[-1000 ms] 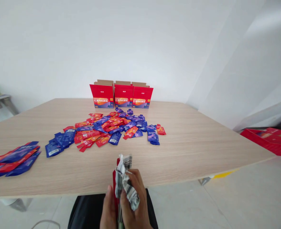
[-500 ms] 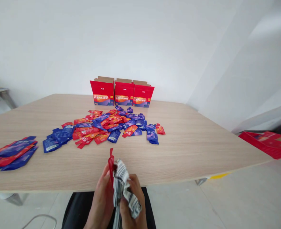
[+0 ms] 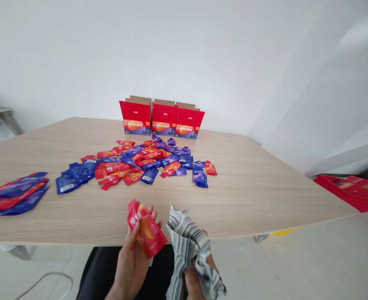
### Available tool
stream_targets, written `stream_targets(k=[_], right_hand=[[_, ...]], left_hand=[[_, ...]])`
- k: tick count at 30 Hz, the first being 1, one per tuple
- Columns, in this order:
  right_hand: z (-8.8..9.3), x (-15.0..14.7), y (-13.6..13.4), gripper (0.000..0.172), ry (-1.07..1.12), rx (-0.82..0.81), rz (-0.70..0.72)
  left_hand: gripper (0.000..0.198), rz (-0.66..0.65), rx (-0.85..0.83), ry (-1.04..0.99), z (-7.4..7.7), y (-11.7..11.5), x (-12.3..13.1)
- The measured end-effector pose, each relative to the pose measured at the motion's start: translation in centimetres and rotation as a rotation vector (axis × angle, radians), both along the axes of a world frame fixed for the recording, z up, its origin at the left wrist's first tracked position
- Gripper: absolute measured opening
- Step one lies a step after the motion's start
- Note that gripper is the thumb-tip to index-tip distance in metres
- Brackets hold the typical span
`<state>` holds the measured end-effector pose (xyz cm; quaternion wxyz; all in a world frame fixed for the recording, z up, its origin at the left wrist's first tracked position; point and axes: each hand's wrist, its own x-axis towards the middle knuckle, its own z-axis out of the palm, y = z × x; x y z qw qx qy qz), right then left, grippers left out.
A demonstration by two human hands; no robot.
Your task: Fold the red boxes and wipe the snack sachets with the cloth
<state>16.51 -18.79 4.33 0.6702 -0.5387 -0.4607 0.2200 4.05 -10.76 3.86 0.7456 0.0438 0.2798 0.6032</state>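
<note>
My left hand [image 3: 133,258] grips a red spouted pouch [image 3: 151,236], its printed front with an orange fruit picture facing up, thumb on top and fingers behind. To its right, my right hand [image 3: 194,278] is closed on a crumpled grey-and-white striped cloth [image 3: 184,233], which covers most of the fingers. Pouch and cloth are apart, both over the table's near edge. Beyond them lies a loose heap of red and blue pouches [image 3: 140,160]. A neater stack of red and blue pouches [image 3: 23,192] sits at the far left.
Three red open-topped boxes [image 3: 163,118] stand in a row at the back of the wooden table [image 3: 249,196], near the white wall. Another red box [image 3: 348,191] is off the table's right side. A cable [image 3: 51,275] lies on the floor at lower left.
The cloth was against the pouch before; now my right hand has drawn it away to the right. My left hand has turned the pouch from edge-on to front up.
</note>
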Motion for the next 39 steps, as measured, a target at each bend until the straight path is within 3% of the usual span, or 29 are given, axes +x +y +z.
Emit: stream_targets(k=[4, 6, 9, 13, 18, 21, 23, 27, 30, 32, 35, 39], right_hand=[[1.5, -0.5, 1.5, 0.022, -0.2, 0.112, 0.195], [1.5, -0.9, 2.0, 0.023, -0.271, 0.131, 0.267], [1.4, -1.1, 2.3, 0.031, -0.283, 0.163, 0.201], [1.7, -0.5, 2.1, 0.027, -0.241, 0.178, 0.081], [1.7, -0.2, 2.4, 0.038, -0.296, 0.138, 0.306], [1.3, -0.7, 2.8, 0.042, -0.318, 0.107, 0.409], [1.2, -1.2, 3.0, 0.042, -0.32, 0.096, 0.42], [1.6, -1.6, 3.6, 0.04, -0.32, 0.137, 0.362], [2.1, -1.3, 4.0, 0.038, -0.278, 0.167, 0.3], [2.2, -1.1, 4.3, 0.036, -0.244, 0.176, 0.271], [1.8, -1.1, 4.8, 0.036, -0.274, 0.186, 0.306], [0.7, -1.3, 5.4, 0.039, -0.408, 0.09, 0.472]], left_hand=[[0.048, -0.053, 0.076, 0.169, -0.3, -1.0, -0.4], [0.057, -0.123, 0.066, 0.326, -0.9, -2.3, -0.2], [0.057, -0.206, 0.064, 0.536, -1.6, -4.8, 0.7], [0.049, -0.205, 0.108, 0.52, -1.6, -6.9, 2.4], [0.064, -0.133, 0.064, 0.376, 0.4, -4.4, 2.1], [0.069, -0.048, 0.176, 0.276, 1.9, -1.8, 0.7], [0.068, -0.006, 0.217, 0.269, 2.0, -1.0, 0.0], [0.066, -0.069, 0.12, 0.39, -0.5, -2.3, -0.3], [0.049, -0.095, 0.051, 0.51, -2.8, -4.2, 0.2], [0.039, -0.109, 0.066, 0.507, -3.1, -4.6, 0.6], [0.048, -0.108, 0.09, 0.419, -1.6, -3.5, 0.7], [0.07, -0.013, 0.177, 0.409, 1.6, 0.7, -1.0]])
